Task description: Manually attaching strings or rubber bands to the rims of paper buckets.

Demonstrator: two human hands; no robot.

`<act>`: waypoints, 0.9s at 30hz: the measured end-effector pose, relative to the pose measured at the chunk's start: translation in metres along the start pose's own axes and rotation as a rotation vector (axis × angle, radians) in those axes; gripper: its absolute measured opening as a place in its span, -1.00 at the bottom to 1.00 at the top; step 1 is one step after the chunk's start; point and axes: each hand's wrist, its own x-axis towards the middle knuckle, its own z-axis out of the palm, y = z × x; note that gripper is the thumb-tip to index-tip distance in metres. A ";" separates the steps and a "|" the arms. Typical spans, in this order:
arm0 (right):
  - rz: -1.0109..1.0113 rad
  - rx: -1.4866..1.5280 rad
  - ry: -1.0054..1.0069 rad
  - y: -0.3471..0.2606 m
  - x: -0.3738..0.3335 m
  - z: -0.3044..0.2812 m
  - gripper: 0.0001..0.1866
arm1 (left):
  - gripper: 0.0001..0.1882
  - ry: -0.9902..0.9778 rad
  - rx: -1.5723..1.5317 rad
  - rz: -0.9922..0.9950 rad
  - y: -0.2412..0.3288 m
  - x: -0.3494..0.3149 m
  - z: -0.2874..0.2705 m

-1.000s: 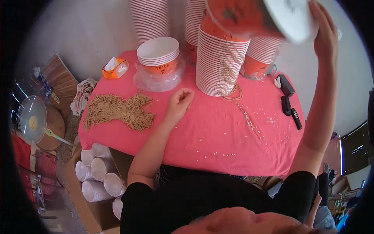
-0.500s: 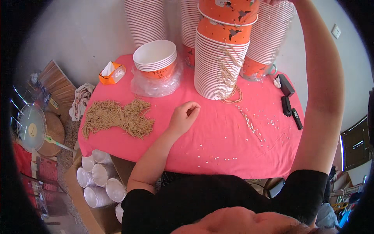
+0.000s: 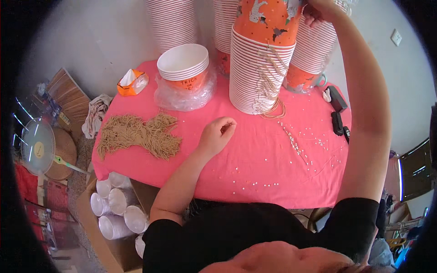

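My right hand is raised at the top edge of the view, fingers curled against the upper side of an orange paper bucket printed with bats. That bucket sits upside down on a tall stack of nested white-rimmed buckets. Tan cord handles hang down the stack's right side and loop onto the table. My left hand rests on the pink tablecloth in front of the stack, its fingers curled, with nothing visible in them. Left of it lies a bundle of tan cords.
Four-rimmed upright buckets aside, several white-rimmed buckets stand in clear plastic behind the cords, beside an orange tissue pack. Wrapped stacks line the wall. White beads and black cases lie right. Boxed cups stand below left.
My right hand has come down with the orange bucket, which now sits lower, over the stack. My left hand has stayed in place on the table.
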 end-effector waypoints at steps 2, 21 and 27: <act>-0.480 0.248 0.024 0.004 -0.022 0.013 -0.49 | -0.86 -0.001 -0.028 -0.035 -0.002 0.000 0.000; -0.703 -0.902 0.330 0.070 0.068 0.289 -0.87 | -0.76 0.101 0.027 -0.065 -0.036 0.011 -0.001; -0.722 -0.998 0.214 0.063 0.084 0.304 -0.83 | -0.56 0.315 0.183 0.081 -0.049 0.027 -0.022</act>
